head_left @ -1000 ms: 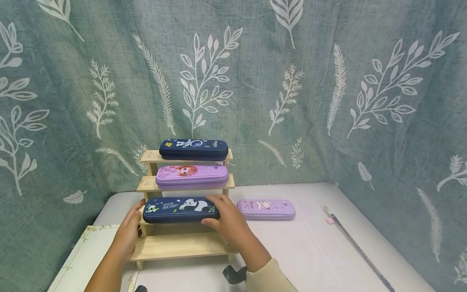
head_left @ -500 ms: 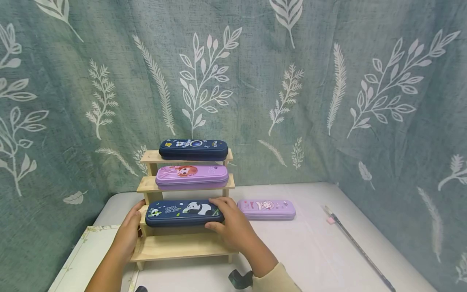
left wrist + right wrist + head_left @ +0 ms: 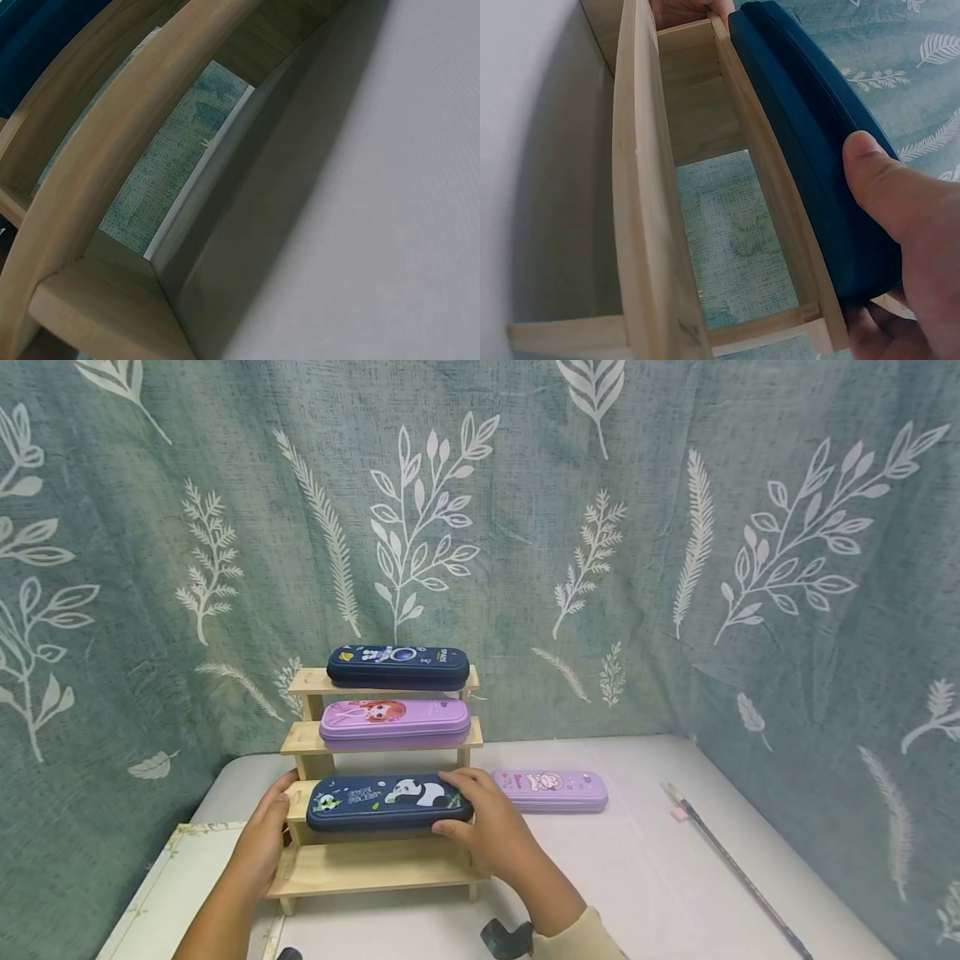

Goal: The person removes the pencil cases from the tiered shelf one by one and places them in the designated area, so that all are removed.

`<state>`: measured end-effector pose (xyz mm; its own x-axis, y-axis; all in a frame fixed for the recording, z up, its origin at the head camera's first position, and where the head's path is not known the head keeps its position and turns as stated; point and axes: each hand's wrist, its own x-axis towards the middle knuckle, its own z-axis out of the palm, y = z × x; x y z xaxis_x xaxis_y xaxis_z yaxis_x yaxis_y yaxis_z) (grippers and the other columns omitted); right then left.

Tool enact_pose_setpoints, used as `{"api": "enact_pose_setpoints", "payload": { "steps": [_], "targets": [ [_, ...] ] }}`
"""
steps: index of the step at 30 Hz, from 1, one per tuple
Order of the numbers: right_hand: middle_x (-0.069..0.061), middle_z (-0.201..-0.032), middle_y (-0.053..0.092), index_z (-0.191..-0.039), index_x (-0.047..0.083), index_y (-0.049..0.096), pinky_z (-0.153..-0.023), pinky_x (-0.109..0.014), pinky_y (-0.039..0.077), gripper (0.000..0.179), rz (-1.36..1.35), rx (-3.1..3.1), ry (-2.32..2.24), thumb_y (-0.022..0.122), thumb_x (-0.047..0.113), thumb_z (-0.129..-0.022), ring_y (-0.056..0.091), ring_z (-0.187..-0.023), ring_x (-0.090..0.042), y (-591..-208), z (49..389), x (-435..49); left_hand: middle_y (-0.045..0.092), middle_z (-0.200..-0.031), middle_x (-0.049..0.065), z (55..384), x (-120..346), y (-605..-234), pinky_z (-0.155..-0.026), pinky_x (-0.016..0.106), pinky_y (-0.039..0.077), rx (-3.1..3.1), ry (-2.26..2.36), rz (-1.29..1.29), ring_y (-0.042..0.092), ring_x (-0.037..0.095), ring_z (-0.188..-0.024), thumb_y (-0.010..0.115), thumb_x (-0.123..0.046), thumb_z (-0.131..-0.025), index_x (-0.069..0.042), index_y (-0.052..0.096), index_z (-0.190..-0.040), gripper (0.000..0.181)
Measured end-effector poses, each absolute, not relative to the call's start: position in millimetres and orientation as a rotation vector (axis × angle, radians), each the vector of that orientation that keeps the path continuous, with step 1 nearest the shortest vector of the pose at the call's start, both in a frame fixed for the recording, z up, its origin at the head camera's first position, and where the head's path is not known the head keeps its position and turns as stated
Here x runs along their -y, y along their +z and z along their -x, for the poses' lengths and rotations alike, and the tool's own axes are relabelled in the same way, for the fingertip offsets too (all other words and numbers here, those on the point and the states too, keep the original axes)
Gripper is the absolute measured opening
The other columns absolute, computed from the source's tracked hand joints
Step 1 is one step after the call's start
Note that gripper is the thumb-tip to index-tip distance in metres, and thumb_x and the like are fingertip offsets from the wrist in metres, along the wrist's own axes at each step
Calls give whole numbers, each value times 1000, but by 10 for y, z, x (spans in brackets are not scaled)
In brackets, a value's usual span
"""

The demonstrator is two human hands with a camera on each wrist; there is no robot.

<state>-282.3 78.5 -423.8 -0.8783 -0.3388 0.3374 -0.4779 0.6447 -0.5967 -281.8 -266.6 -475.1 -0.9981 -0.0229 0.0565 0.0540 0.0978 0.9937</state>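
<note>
A dark blue pencil case with pandas (image 3: 390, 802) lies along the third shelf down of a stepped wooden stand (image 3: 375, 867). My right hand (image 3: 487, 822) holds its right end, thumb at the front and fingers over the back edge. In the right wrist view that thumb presses beside the zip of the case (image 3: 810, 150). My left hand (image 3: 261, 835) grips the stand's left side, and some of its fingers are hidden behind the wood. Only wooden steps (image 3: 120, 142) and table show in the left wrist view, with no hand visible.
A navy space pencil case (image 3: 397, 668) and a purple one with a girl (image 3: 395, 724) occupy the upper shelves. Another purple case (image 3: 551, 791) lies on the white table, right of the stand. A paintbrush (image 3: 738, 870) and a pink block (image 3: 678, 814) lie farther right.
My right hand has shifted the panda pencil case a little to the right and toward the front of the shelf. The left hand stays in place on the stand.
</note>
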Motion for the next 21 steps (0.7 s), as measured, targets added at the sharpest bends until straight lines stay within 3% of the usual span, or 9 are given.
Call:
{"api": "enact_pose_setpoints", "payload": {
  "steps": [9, 21],
  "targets": [
    [0, -152, 54, -150, 28, 59, -116, -53, 43, 70, -645, 2591, 1114, 87, 37, -86, 52, -141, -27, -4273, 2799, -917, 11, -175, 15, 2806, 2663, -4754, -125, 65, 16, 2282, -2077, 23, 11, 40, -160, 12, -37, -115, -21, 12, -170, 57],
    [6, -150, 54, -148, 30, 60, -118, -45, 42, 71, -678, 2575, 1162, 88, 33, -83, 51, -141, -20, -4303, 2792, -1155, 6, -176, 15, 2812, 2667, -4745, -127, 65, 12, 2314, -2056, 25, 6, 42, -161, 13, -39, -115, -21, 11, -170, 58]
  ]
}}
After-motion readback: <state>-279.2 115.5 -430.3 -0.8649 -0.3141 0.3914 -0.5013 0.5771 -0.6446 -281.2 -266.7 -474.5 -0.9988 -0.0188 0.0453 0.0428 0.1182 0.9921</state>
